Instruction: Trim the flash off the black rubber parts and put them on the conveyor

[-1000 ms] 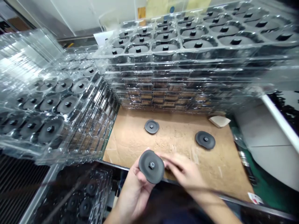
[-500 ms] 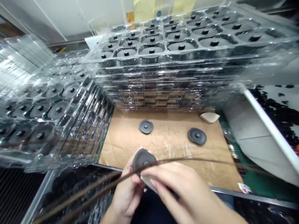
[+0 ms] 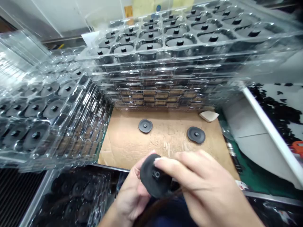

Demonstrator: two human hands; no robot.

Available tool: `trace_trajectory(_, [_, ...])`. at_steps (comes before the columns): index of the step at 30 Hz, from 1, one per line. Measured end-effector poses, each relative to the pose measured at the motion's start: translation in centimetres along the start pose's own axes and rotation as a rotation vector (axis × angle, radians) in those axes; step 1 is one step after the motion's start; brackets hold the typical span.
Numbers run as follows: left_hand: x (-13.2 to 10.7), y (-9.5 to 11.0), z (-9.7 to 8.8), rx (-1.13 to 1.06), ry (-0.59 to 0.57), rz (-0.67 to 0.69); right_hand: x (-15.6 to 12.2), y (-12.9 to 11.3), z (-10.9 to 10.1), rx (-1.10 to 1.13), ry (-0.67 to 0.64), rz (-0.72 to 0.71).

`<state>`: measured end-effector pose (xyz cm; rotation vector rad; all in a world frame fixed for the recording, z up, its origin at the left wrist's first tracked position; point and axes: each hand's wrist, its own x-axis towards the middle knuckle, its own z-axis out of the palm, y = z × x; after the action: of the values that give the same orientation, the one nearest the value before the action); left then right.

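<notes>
Close-up from a head-worn camera, looking forward and down at two bare hands over a work surface. The left hand [image 3: 131,195] cups a black disc [image 3: 152,179] from below, its fingers curled behind the rim. The right hand [image 3: 203,186] comes in from the right, and its fingers [image 3: 174,167] lie across the disc's upper edge, closed on it, not released. Between the hands the disc is tilted, its face and central stud [image 3: 156,175] turned up toward the camera, and it is held just above the near edge of a cardboard sheet [image 3: 123,151].

Two matching discs lie flat on that sheet, well apart: one toward the far left [image 3: 145,126], the other toward the far right [image 3: 196,135]. A scrap of pale paper [image 3: 209,116] sits at the far corner, and a green mat [image 3: 230,160] shows beyond the right edge.

Progress, as far as can be judged: much stock is in place — a tall stack of clear plastic trays [image 3: 151,91] stands behind the sheet, a second stack [image 3: 87,126] stands at the left, and the top trays of both hold rows of discs. Three discs are out of the trays: two on the sheet, one in hand.
</notes>
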<state>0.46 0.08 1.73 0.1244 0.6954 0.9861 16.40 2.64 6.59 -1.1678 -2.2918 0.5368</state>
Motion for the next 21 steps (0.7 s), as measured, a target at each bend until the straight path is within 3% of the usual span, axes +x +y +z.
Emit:
trace_trajectory(2, [-0.2, 0.1, 0.2, -0.026, -0.055, -0.005, 1.2, 0.3, 0.4, 0.07, 0.025, -0.151])
trace_trajectory(4, [-0.4, 0.3, 0.2, -0.04, -0.102, 0.006, 2.0, 1.3, 0.8, 0.185, 0.055, -0.154])
trace_trajectory(8, [-0.5, 0.4, -0.2, -0.048, -0.088, -0.02, 0.9, 4.0, 1.9, 0.284, 0.15, 0.203])
trace_trajectory(12, [-0.4, 0.4, -0.4, -0.081, -0.106, -0.062, -2.3, 5.4, 4.0, 0.399, 0.03, 0.456])
trace_trajectory(17, [-0.1, 0.4, 0.0, -0.074, -0.111, -0.073, -5.3, 5.6, 7.3, 0.459, -0.087, 0.535])
trace_trajectory(21, [0.0, 0.2, 0.2, -0.092, -0.109, -0.075, -5.4, 6.3, 7.4, 0.419, -0.063, 0.575])
